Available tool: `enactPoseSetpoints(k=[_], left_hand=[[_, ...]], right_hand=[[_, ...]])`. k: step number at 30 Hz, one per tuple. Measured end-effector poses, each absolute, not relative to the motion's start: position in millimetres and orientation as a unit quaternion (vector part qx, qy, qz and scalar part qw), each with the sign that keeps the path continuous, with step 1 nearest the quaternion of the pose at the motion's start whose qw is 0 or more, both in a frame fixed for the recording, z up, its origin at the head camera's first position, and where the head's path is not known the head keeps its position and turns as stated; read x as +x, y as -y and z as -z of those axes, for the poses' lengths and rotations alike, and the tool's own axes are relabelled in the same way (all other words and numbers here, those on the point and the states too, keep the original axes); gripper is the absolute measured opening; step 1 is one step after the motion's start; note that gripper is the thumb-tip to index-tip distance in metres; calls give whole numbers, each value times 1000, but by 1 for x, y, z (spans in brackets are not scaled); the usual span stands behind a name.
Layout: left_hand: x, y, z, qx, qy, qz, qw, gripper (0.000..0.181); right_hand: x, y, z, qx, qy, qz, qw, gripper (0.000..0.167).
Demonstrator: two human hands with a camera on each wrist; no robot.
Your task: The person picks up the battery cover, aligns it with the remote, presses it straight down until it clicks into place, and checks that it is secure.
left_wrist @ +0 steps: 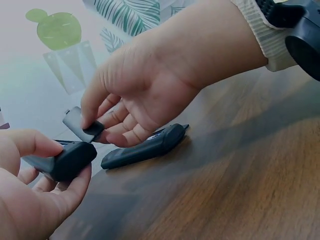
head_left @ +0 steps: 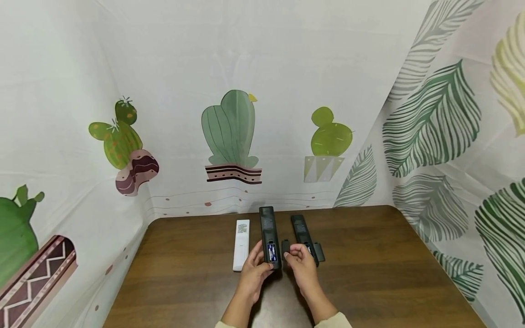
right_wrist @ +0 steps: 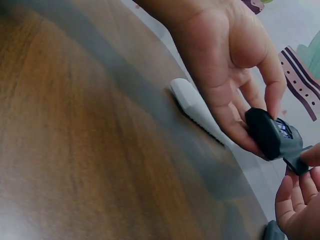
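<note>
My left hand (head_left: pixel 255 274) grips the lower end of a black remote control (head_left: pixel 268 232), raised with its back toward me. Its battery compartment is uncovered, and batteries (head_left: pixel 272 252) with blue wrappers lie inside. Between the thumb and fingers of my right hand (head_left: pixel 302 269) is a small black battery cover (head_left: pixel 285 246), just right of that remote. The left wrist view shows the cover (left_wrist: pixel 80 125) pinched close to the remote's end (left_wrist: pixel 75 160). Behind my right hand a second black remote (head_left: pixel 301 230) lies on the table, its battery compartment partly hidden by the fingers.
A white remote (head_left: pixel 241 243) lies face down left of my left hand. Another black battery cover (head_left: pixel 319 252) rests beside the second remote. The brown wooden table (head_left: pixel 184 273) ends at a patterned cloth backdrop (head_left: pixel 283 91) behind and at the sides.
</note>
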State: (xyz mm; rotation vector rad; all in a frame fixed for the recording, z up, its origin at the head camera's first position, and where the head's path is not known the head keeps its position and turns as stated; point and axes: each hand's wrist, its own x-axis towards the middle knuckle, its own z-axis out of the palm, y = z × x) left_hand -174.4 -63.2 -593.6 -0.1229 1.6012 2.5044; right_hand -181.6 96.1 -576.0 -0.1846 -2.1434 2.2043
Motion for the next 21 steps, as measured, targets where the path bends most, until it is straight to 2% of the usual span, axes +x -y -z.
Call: enactPoseSetpoints(k=[9, 21], left_hand=[[-176, 63, 591, -47, -537, -838, 88, 88], [-175, 62, 589, -46, -542, -834, 92, 87]], right_hand=[[-185, -100, 569, -17, 693, -720, 30, 51], [-186, -97, 564, 20, 698, -716, 24, 46]])
